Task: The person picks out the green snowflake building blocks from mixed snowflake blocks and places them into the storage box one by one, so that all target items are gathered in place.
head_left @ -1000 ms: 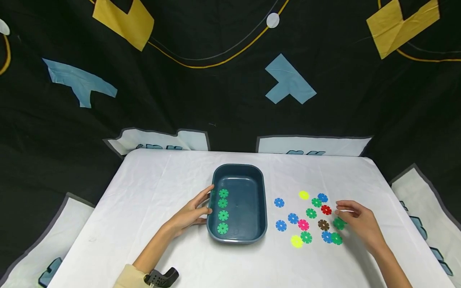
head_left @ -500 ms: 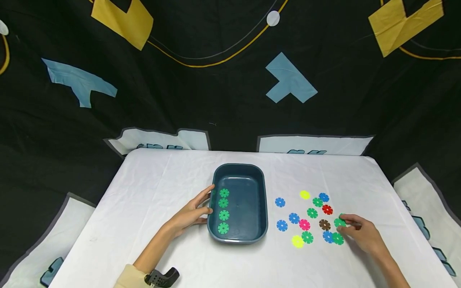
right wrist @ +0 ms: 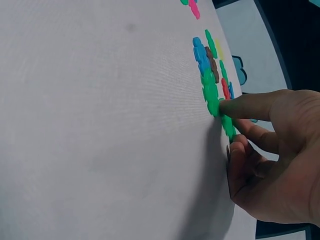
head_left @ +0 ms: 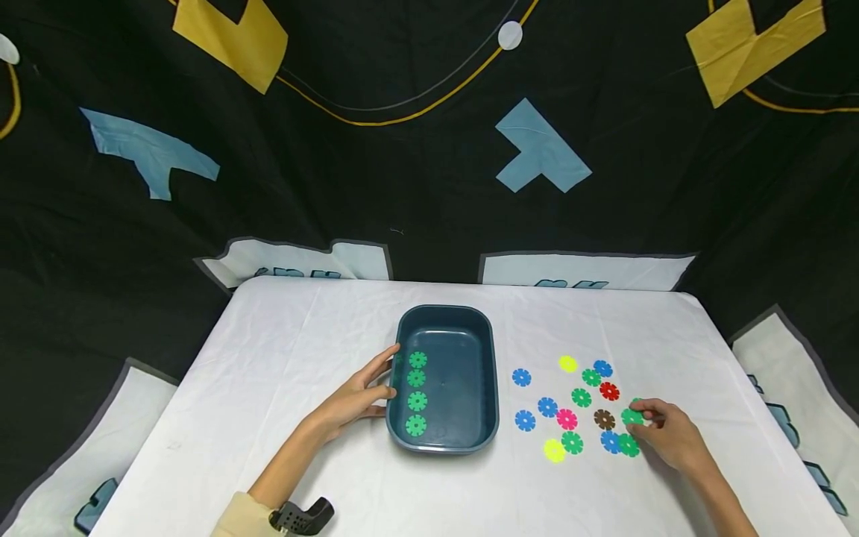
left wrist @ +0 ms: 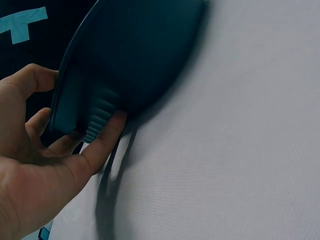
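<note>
My left hand (head_left: 356, 399) holds the left side of a dark blue-green rectangular plastic tub (head_left: 463, 388). The left wrist view has its fingers at the rim and against the ridged grip (left wrist: 102, 112) of the outer wall. On the tub's floor, a column of green notched discs (head_left: 417, 401) runs along the left side. Over on the right, thumb and index finger of my right hand (head_left: 674, 436) pinch the edges of a green notched disc (head_left: 631, 417) at the table. Another green disc (right wrist: 210, 90) lies just beside those fingertips in the right wrist view.
Loose notched discs spread over the white table (head_left: 322, 477) right of the tub, among them a brown disc (head_left: 605, 420), a red disc (head_left: 609, 391), a pink disc (head_left: 567, 419) and several blue and green ones. A black patterned cloth (head_left: 403, 201) hangs behind.
My right hand has come down and in to the rightmost green disc, and its thumb and index finger now meet the disc's edges. The left hand and tub keep their place.
</note>
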Motion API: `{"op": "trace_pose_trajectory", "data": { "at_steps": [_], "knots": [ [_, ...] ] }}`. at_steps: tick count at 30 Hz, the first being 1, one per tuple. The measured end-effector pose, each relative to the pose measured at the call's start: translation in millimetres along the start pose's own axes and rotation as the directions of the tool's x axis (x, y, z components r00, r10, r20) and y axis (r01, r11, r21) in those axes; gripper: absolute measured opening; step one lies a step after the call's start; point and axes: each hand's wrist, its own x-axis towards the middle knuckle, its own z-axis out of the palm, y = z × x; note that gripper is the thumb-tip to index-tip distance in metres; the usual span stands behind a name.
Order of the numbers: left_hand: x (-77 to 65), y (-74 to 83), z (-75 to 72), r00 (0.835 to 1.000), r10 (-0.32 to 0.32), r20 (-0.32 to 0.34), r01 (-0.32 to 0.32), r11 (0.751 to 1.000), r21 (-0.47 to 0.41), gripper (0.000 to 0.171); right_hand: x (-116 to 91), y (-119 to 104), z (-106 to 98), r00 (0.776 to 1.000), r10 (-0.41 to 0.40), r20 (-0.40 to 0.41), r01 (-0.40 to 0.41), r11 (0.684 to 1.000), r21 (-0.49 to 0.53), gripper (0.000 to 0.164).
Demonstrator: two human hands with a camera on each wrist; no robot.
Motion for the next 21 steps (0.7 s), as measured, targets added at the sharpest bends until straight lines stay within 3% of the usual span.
{"op": "trace_pose_trajectory", "data": {
  "at_steps": [21],
  "knots": [
    [0.0, -1.7, 0.5, 1.0, 0.001, -0.019, -0.001, 1.0, -0.01, 0.08, -5.5, -13.0, 2.4, 1.0, -0.018, -0.019, 0.019, 0.998, 0.066, 0.024]
  ]
}}
